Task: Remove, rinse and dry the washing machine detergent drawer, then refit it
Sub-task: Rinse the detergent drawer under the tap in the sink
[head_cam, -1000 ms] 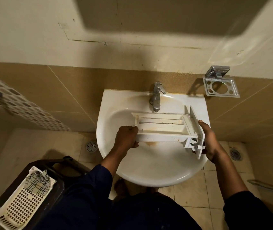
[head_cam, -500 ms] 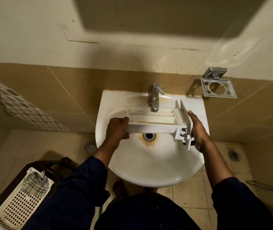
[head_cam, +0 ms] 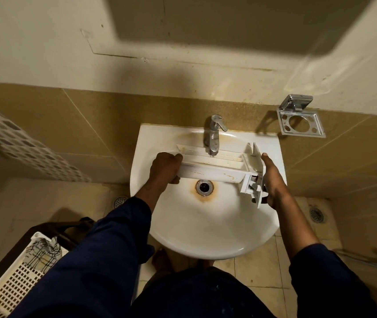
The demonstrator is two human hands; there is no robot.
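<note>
Beige bathroom tiles [head_cam: 355, 157] surround one white sink [head_cam: 205, 226]. Over its bowl two hands hold one detergent drawer [head_cam: 215, 167]: the left hand [head_cam: 165, 168] curls round its left end, the right hand [head_cam: 272, 180] clasps its front panel. One tap [head_cam: 212, 134] stands just behind.

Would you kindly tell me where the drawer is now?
Head view, centre: the drawer is over the sink, under the tap, with the left hand gripping its left end and the right hand its right.

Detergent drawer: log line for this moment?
step: rinse | detergent drawer: over sink, under tap | left hand: grips rear end | right hand: holds front panel | water: none seen
</note>
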